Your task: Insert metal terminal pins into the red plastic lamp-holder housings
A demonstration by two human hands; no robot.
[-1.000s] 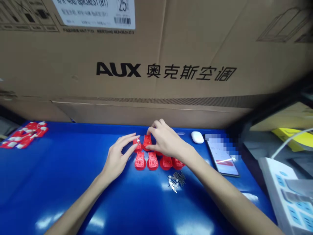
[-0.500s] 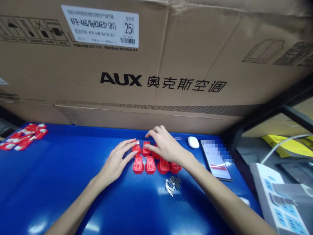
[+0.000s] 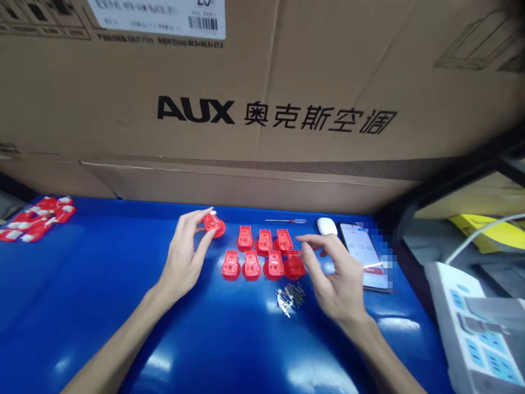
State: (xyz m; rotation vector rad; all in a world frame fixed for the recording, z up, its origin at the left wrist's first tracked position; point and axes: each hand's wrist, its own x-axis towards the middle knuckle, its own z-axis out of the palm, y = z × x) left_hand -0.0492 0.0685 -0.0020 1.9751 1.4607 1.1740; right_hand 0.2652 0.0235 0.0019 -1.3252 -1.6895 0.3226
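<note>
My left hand (image 3: 183,253) grips a red plastic part (image 3: 214,224) between thumb and fingertips, a small white pin showing at its top. Several similar red parts stand in two rows on the blue table (image 3: 102,295), the nearest being a red part (image 3: 294,266) just left of my right hand (image 3: 333,274). That hand's fingers are apart and hold nothing I can see. A small red piece (image 3: 324,253) shows partly behind its fingers. A pile of small metal screws (image 3: 289,299) lies just in front of the rows.
A small screwdriver (image 3: 286,221) lies behind the rows, beside a white computer mouse (image 3: 327,226) and a smartphone (image 3: 363,256). Red-and-white parts (image 3: 35,222) lie at the far left. A large AUX cardboard box (image 3: 270,115) stands behind the table; a power strip (image 3: 471,328) sits right.
My left hand has moved left, carrying a red part away from the rows. My right hand has moved right, off the parts, uncovering the back row and a screwdriver.
</note>
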